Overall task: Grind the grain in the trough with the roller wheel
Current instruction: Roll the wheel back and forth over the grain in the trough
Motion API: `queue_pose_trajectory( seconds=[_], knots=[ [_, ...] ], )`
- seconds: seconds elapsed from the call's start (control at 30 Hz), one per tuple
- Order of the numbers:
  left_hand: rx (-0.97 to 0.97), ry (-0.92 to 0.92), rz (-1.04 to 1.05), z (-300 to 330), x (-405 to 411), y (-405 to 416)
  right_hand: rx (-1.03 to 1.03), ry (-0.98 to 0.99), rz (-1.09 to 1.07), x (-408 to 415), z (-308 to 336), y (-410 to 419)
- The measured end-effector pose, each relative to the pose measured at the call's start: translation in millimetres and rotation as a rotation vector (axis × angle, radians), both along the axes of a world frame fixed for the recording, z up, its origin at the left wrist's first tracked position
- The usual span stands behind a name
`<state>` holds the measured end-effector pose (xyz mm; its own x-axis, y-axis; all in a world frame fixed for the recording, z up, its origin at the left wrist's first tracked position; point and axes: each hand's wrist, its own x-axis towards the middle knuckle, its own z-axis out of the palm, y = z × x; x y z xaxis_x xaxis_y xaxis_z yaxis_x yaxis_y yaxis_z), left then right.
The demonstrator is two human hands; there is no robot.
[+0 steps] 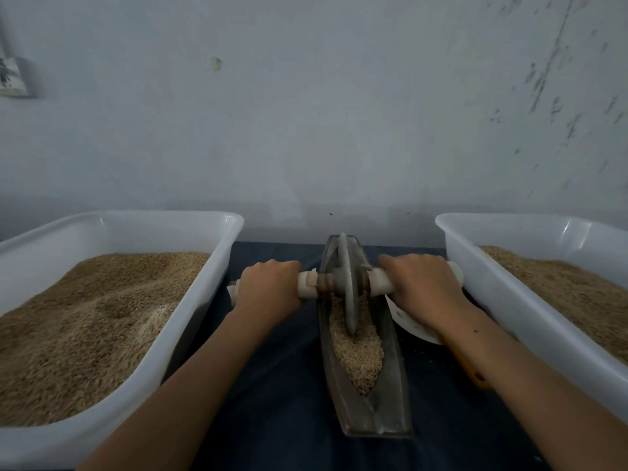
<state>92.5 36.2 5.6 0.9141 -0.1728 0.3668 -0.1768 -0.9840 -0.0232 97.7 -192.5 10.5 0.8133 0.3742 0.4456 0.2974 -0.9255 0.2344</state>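
Dim, bluish, even light; soft overall, slight motion blur, wide-angle bending at the edges

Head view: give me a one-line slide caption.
Both hands, left and right, grip the axle of the wheel standing in the grain in the trough, between two tubs.

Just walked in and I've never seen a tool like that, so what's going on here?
A person is grinding grain in a narrow boat-shaped trough on the dark table. The left hand and right hand each grip one end of the handle through the roller wheel, whose edge sits down in the grain toward the trough's far half. A white tub full of grain stands on the left, and another tub on the right.
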Motion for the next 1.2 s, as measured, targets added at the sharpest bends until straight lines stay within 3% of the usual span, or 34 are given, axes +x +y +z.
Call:
queue_pose_trajectory(
  seconds=[0.3, 0.7, 1.0, 1.2],
  knots=[
    [0.091, 0.291, -0.026, 14.8, 0.8, 0.0, -0.02, 0.302, -0.011, -1.5, 15.1, -3.9],
    [0.082, -0.083, 0.0, 4.2, -1.5, -5.6, 0.088, 0.081, -0.018, 4.6, -4.1, -5.0],
    [0.088, 0.264, -0.037, 14.6, -1.2, 1.5, -0.011, 0.274, -0.005, -3.6, 14.4, -2.4],
    [0.096, 0.162, -0.024, 10.0, 2.8, 0.4, 0.016, 0.214, -0.012, -3.4, 9.3, -2.9]
  ],
)
